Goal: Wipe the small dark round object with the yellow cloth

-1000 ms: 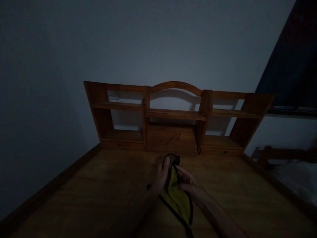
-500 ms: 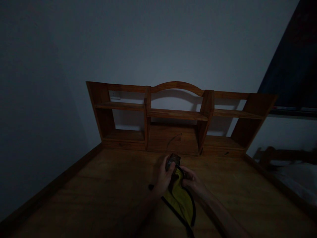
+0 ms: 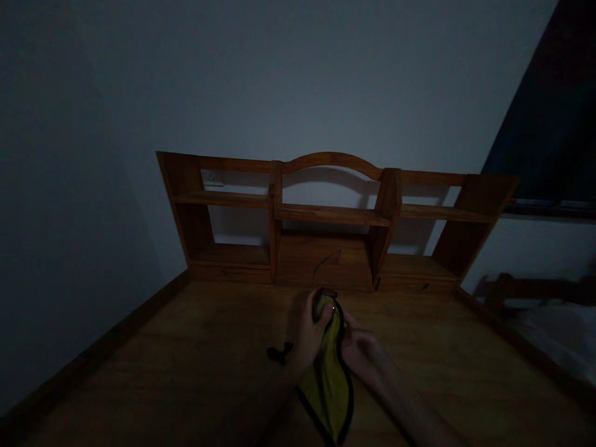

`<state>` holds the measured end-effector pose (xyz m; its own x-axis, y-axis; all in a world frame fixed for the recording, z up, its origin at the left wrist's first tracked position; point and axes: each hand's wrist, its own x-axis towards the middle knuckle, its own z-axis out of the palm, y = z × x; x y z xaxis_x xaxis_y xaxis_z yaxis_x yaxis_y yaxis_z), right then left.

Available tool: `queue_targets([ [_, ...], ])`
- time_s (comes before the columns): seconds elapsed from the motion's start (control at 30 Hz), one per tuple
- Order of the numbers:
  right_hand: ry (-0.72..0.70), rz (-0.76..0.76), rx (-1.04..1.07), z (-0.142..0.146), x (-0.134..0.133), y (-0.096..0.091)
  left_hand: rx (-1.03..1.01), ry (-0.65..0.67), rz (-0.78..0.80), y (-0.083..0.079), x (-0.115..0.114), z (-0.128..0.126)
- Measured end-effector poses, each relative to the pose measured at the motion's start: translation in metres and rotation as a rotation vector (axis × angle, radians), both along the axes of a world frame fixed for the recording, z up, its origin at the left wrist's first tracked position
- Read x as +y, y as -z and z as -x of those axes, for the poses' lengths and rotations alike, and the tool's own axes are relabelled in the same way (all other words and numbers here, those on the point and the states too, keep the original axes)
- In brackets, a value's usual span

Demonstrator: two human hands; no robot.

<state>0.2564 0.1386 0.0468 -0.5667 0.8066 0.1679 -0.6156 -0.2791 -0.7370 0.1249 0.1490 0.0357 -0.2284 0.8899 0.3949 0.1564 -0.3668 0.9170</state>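
Observation:
In dim light both of my hands meet over a wooden desk top point(image 3: 186, 366). My left hand point(image 3: 311, 332) is closed round a small dark object point(image 3: 323, 301) that I cannot name, its fingertips curled over it. My right hand point(image 3: 363, 351) is closed on a yellow cloth with black edging point(image 3: 331, 388), pressing it against that object. The cloth hangs down from the hands toward me. A dark strap or tag point(image 3: 278, 354) sticks out on the left of my left wrist.
A wooden shelf unit point(image 3: 333, 217) with several bare compartments stands at the back of the desk against a pale wall. A raised wooden rim point(image 3: 93, 357) runs along the desk's left side. Dark furniture point(image 3: 531, 292) lies beyond the right edge.
The cloth has been drawn further up over the dark object and now hangs narrower. My left fingers have wrapped tighter round the object. The hands stay in the same spot.

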Motion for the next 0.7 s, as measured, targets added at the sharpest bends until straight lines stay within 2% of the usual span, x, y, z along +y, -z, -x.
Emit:
queue_targets([
  [0.2,-0.014,0.015,0.002,-0.0034,-0.0011,-0.0028,0.045,0.033,-0.093,-0.0075,-0.0074,0.0010],
  [0.7,0.025,-0.101,-0.182,-0.0052,0.0043,0.0027,-0.113,0.054,-0.003,0.0021,-0.0017,-0.0009],
])
